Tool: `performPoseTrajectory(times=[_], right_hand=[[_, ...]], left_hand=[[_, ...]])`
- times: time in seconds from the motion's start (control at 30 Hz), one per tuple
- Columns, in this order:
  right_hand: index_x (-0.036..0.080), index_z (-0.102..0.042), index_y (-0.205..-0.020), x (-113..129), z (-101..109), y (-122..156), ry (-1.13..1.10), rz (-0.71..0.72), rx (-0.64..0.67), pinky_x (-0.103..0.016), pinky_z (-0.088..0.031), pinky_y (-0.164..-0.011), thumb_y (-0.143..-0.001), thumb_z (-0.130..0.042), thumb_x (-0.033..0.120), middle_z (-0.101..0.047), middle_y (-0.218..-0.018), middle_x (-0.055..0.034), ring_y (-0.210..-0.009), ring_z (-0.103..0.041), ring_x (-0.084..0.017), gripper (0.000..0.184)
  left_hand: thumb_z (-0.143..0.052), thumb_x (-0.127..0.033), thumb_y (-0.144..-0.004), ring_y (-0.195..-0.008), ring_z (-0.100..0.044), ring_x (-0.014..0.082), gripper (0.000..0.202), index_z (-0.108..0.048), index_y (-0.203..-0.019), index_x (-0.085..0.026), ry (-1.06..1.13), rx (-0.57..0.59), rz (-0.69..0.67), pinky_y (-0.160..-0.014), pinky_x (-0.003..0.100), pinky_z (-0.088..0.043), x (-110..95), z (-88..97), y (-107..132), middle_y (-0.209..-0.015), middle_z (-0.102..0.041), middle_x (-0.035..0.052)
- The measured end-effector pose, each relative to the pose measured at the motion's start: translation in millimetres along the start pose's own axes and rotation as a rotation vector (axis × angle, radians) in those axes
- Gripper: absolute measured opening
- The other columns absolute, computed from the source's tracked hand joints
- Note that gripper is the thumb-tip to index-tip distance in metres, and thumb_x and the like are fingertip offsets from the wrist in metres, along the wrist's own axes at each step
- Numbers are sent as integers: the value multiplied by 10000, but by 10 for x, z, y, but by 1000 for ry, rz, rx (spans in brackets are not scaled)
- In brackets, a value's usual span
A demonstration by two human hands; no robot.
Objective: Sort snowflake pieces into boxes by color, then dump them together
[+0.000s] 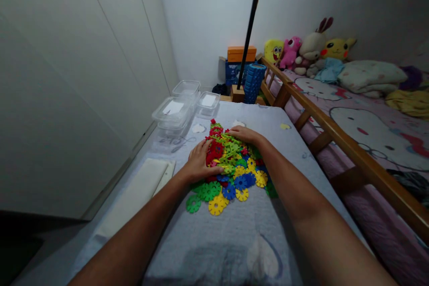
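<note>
A heap of plastic building pieces [231, 154] lies on the cloth-covered table, in red, lime green, yellow, blue and green. Many are flat notched discs, such as a yellow disc [217, 204] and a green disc [193, 203] at the near edge. My left hand [201, 161] rests against the heap's left side, thumb and fingers spread around red and lime pieces. My right hand [247, 135] lies over the far right side of the heap, fingers stretched out and pointing left. Some of its fingertips are hidden among the pieces. Neither hand visibly grips a single piece.
Clear plastic containers [172, 111] with lids stand at the table's far left, some with white paper on top. White flat slabs [137, 194] lie at the left edge. A wooden bed rail [321, 129] runs along the right. A black pole [250, 31] rises behind the table.
</note>
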State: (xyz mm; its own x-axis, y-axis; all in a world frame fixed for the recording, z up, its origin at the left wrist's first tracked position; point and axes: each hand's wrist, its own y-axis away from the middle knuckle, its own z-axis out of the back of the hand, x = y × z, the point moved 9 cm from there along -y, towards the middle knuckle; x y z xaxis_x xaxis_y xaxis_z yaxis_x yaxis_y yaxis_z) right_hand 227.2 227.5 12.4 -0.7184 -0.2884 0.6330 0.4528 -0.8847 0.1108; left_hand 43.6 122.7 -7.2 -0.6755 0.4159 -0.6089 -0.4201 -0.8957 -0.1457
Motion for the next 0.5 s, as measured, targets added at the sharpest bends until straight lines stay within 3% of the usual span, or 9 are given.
performPoseTrajectory(times=[0.1, 0.23, 0.33, 0.4, 0.47, 0.5], right_hand=[[167, -740, -853, 56, 53, 227, -144, 52, -10, -294, -480, -758, -925, -553, 500, -721, -807, -23, -815, -609, -201, 389], [192, -760, -948, -78, 297, 577, -216, 7, -140, -328, -499, -879, -907, -558, 436, -766, -1015, -39, -956, -651, -229, 319], [190, -762, -992, -340, 445, 894, -192, -108, -273, -354, -509, -914, -914, -528, 454, -765, -1082, -62, -978, -670, -242, 361], [185, -758, -1024, -542, 493, 1118, -156, -200, -390, -377, -508, -957, -922, -507, 463, -761, -1101, -83, -1030, -675, -261, 388], [184, -729, -1157, -715, 484, 1307, -127, -282, -502, -400, -488, -1030, -933, -492, 469, -729, -1237, -106, -1148, -656, -273, 433], [179, -699, -1235, -780, 452, 1368, -121, -314, -537, -409, -471, -1068, -937, -492, 477, -695, -1326, -122, -1217, -633, -277, 470]], left_hand=[[-676, -668, -820, -1508, -372, 353, 854, -451, -1527, -245, 64, -86, 9, -1232, 559, -320, 15, 48, -190, -1594, -410, 157], [-520, -597, -938, -1445, -451, 306, 570, -630, -1368, -239, 70, -171, 56, -1213, 517, -351, 61, 237, -566, -1499, -523, 118], [-437, -596, -952, -1317, -562, 302, 582, -706, -1259, -181, 61, -115, -1, -1157, 470, -411, 26, 325, -938, -1327, -668, 121], [-416, -629, -932, -1235, -616, 319, 634, -745, -1164, -140, 53, -24, -12, -1096, 442, -459, 46, 290, -1173, -1228, -722, 139], [-460, -652, -892, -1207, -633, 323, 660, -731, -1190, -129, 20, 57, 35, -1061, 429, -478, 131, 207, -1357, -1224, -733, 150], [-503, -655, -863, -1245, -613, 328, 677, -706, -1239, -129, -9, 41, 77, -1066, 427, -474, 192, 200, -1429, -1274, -717, 154]])
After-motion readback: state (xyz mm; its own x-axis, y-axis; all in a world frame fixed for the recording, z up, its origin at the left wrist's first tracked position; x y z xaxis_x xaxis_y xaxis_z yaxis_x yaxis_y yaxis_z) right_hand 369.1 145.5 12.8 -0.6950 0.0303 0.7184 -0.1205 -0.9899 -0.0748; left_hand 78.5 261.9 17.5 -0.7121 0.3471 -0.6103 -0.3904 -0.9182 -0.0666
